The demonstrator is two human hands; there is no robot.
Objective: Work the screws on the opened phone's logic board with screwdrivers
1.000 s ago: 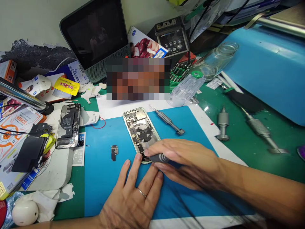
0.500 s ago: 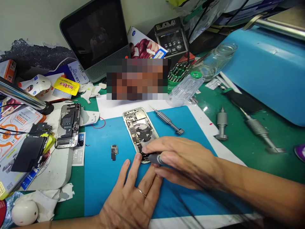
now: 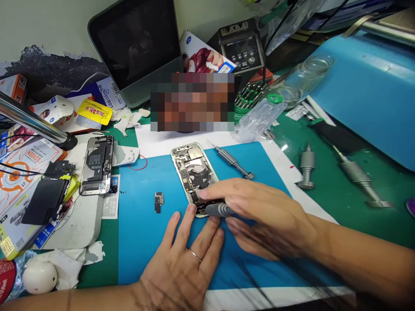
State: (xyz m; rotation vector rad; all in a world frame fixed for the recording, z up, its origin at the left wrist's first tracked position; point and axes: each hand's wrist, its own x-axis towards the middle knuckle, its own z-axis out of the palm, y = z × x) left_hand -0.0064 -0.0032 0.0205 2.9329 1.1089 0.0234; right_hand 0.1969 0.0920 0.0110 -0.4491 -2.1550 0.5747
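An opened phone (image 3: 198,172) lies on the blue mat, its inner boards and cables exposed. My left hand (image 3: 186,255) rests flat with fingers spread, a ring on one of them, fingertips at the phone's lower edge. Above that edge, my right hand (image 3: 266,211) grips a grey screwdriver (image 3: 220,210) tilted low over the phone's bottom end; its tip is hard to make out. The right index finger reaches over the phone's lower part. A small dark phone part (image 3: 158,202) lies on the mat, left of the phone.
Another grey screwdriver (image 3: 228,157) lies right of the phone, with more screwdrivers (image 3: 307,166) on the green table. A second phone assembly (image 3: 96,166) sits at left on a white surface. A glass jar (image 3: 308,77), tablet-like display (image 3: 136,43) and blue mat (image 3: 188,276) surround the work.
My right hand has shifted slightly right relative to the phone, showing more of the screwdriver's handle. The left hand stays at the phone's edge. The whole view has shifted a little.
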